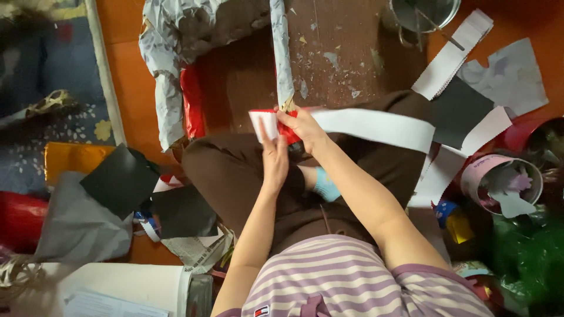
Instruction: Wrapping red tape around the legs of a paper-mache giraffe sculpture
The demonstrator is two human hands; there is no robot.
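Note:
I sit cross-legged in brown trousers over a brown board. My left hand pinches the white end of a paper strip backed with red. My right hand grips the same white paper strip, which runs off to the right across my knee. Between both hands shows a small red piece. A long rolled newspaper stick stands just beyond my fingers.
Black paper sheets and grey paper lie at left, beside orange foil. A metal pot sits at top right. White strips, a pink tape roll and green foil crowd the right.

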